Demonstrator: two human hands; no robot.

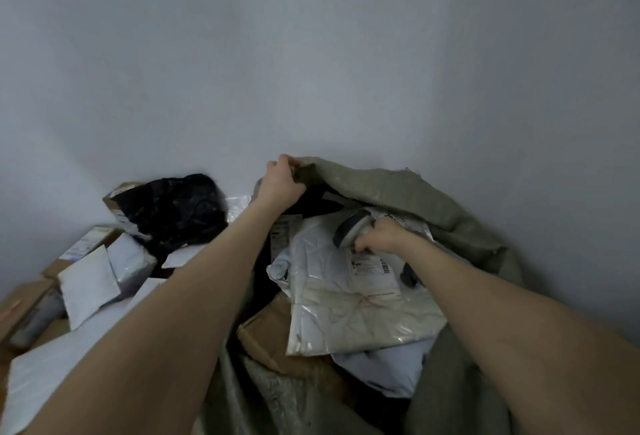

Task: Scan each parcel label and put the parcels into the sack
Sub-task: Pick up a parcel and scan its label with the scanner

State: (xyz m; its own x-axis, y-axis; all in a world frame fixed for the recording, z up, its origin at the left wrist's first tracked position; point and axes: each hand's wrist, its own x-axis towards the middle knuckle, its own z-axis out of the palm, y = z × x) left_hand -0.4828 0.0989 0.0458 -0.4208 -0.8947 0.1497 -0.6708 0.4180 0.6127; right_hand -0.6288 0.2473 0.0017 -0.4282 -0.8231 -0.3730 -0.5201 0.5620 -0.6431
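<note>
My left hand (281, 181) grips the far rim of the grey-green sack (398, 189) and holds it up. Inside the open sack lie several parcels: a white plastic mailer (349, 303) with a label on top, a brown cardboard parcel (273, 334) below it, and a pale blue mailer (388, 369). My right hand (382, 235) holds a grey handheld scanner (353, 231) over the white mailer inside the sack. The scanner's head points left and down.
To the left of the sack lies a pile of parcels: a black plastic bag (180, 209), white mailers (90, 282), and cardboard boxes (24, 303). A plain grey wall (311, 54) stands right behind everything.
</note>
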